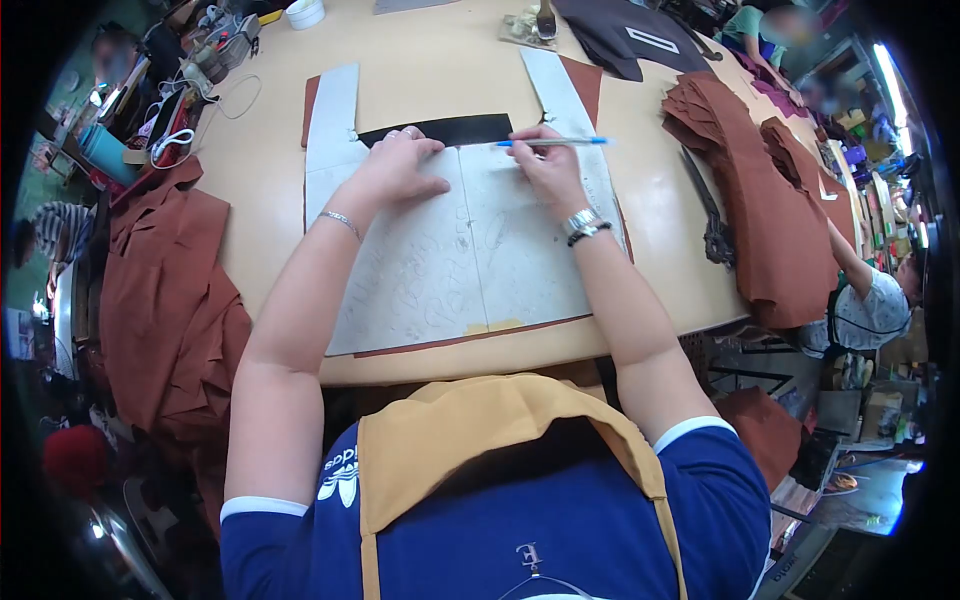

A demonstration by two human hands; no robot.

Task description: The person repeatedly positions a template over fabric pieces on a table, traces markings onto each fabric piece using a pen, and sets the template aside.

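A large pale pattern sheet (400, 285) with two upright arms and faint handwriting lies on reddish-brown material (582, 88), which shows along its edges. A black strip (475, 130) lies across the gap between the arms, along the sheet's upper edge. My left hand (400, 168) rests on the sheet and the strip's left end, fingers spread, thumb apart. In my right hand (548, 168) is a pen (575, 142), white with blue ends, held nearly level. Its tip points left, close to the strip's lower right corner; whether it touches the sheet I cannot tell.
Right of the sheet lie scissors (708, 210) and a stack of brown pieces (735, 190). More brown material (165, 290) hangs over the table's left edge. Dark fabric (620, 35) and a white tub (305, 12) are at the back. A person (865, 310) is at the right.
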